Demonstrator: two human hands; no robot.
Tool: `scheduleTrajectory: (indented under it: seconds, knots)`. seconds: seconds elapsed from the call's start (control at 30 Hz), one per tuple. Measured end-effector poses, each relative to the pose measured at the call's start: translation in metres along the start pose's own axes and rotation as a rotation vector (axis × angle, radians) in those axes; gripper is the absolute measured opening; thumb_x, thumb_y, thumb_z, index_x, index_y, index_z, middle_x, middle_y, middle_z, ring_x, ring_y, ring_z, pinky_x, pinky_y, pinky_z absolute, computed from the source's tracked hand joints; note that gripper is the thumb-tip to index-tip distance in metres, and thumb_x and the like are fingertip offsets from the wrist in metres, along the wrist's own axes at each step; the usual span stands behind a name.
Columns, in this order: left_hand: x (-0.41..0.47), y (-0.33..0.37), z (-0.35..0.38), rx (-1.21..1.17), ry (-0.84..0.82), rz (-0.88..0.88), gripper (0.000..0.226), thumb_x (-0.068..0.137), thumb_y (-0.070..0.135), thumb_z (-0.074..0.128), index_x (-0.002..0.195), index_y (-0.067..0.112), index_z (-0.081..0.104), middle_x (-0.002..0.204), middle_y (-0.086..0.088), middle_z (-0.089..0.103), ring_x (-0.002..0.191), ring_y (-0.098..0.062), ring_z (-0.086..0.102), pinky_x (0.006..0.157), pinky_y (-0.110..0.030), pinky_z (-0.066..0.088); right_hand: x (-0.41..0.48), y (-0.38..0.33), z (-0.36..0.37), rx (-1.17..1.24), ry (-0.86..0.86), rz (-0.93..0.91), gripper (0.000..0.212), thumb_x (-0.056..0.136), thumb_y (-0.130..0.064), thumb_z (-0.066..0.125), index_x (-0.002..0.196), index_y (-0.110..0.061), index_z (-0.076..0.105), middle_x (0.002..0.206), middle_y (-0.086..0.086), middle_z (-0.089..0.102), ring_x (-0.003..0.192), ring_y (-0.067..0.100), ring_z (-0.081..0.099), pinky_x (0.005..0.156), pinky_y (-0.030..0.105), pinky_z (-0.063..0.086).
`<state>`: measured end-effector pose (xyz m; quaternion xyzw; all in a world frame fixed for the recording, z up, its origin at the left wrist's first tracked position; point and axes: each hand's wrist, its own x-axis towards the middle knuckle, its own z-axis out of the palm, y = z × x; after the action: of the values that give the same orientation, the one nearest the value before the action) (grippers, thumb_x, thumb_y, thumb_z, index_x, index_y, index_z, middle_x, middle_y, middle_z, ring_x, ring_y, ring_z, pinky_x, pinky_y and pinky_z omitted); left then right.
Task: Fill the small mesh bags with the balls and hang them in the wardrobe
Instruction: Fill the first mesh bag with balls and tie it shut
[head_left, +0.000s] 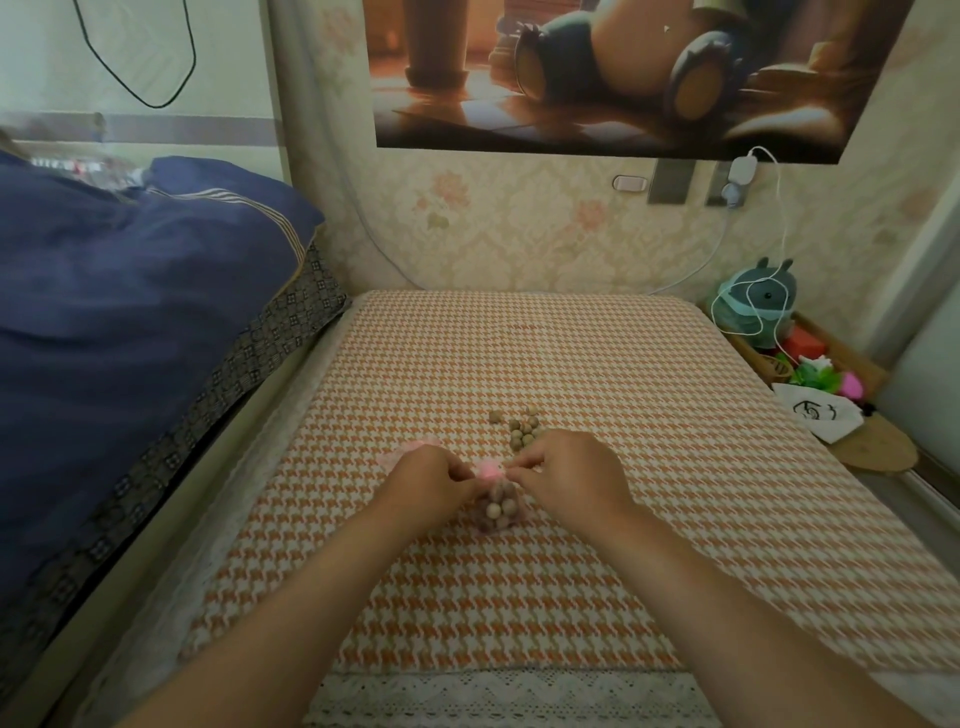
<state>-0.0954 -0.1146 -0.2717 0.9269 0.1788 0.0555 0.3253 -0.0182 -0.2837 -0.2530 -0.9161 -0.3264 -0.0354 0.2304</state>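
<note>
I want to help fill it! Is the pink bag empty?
No, it holds balls: they show through the pink mesh bag, whose top the left hand and right hand pinch. Loose balls lie beyond.

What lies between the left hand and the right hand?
The head view shows the pink gathered mouth of a mesh bag between the left hand and the right hand; both pinch it, and balls fill the bag.
</note>
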Motion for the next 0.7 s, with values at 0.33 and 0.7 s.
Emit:
scheduleTrajectory:
  seconds: [0.33, 0.7]
  knots:
    - [-0.005, -0.009, -0.010, 0.168, -0.139, 0.018, 0.048, 0.091, 0.041, 0.058, 0.053, 0.012, 0.055, 0.053, -0.005, 0.049, 0.053, -0.016, 0.045, 0.059, -0.034, 0.042, 0.001, -0.009, 0.002, 0.028, -0.159, -0.164, 0.017, 0.089, -0.046, 0.073, 0.097, -0.034, 0.082, 0.099, -0.014, 0.076, 0.091, 0.005, 0.066, 0.080, 0.029, 0.053]
    - [-0.012, -0.009, -0.011, 0.094, 0.033, 0.140, 0.035, 0.089, 0.020, 0.060, 0.055, 0.021, 0.054, 0.069, 0.000, 0.053, 0.058, -0.007, 0.046, 0.057, -0.023, 0.037, -0.001, -0.019, 0.016, 0.136, -0.130, 0.024, 0.012, 0.089, -0.039, 0.075, 0.089, -0.030, 0.084, 0.085, -0.011, 0.078, 0.072, 0.000, 0.065, 0.066, 0.023, 0.053]
